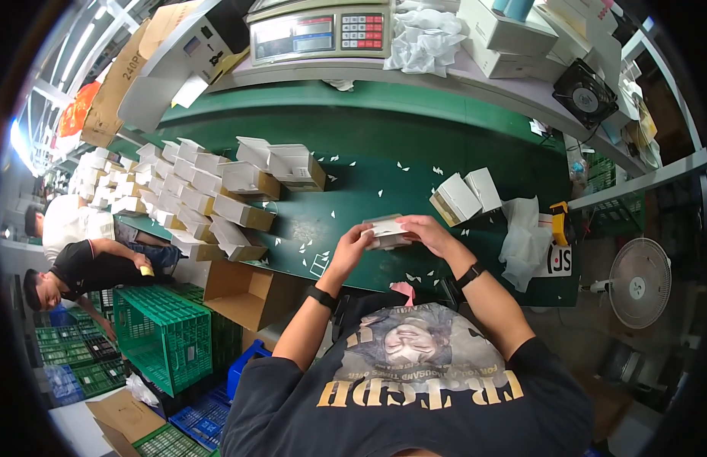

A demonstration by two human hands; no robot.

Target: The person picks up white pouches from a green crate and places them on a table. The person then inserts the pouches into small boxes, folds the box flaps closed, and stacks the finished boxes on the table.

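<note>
Between my two hands, above the green table, is a small white carton (387,233) with a pale flap on top. My left hand (354,245) grips its left end, fingers curled against the side. On the opposite end my right hand (429,231) is closed, with thumb and fingers on the upper edge. What the carton contains cannot be seen. Just beyond my right hand stand two white-and-brown boxes (455,199). Rows of similar open boxes (243,180) with raised white flaps fill the table's left side. Small white paper scraps (414,277) lie scattered around my hands.
A scale (319,36) sits on the shelf across the back. Clear plastic bags (523,242) and a yellow tape dispenser (560,224) lie at the right, with a fan (639,283) beyond. An open cardboard box (243,295) and green crates (164,335) stand left, near two people.
</note>
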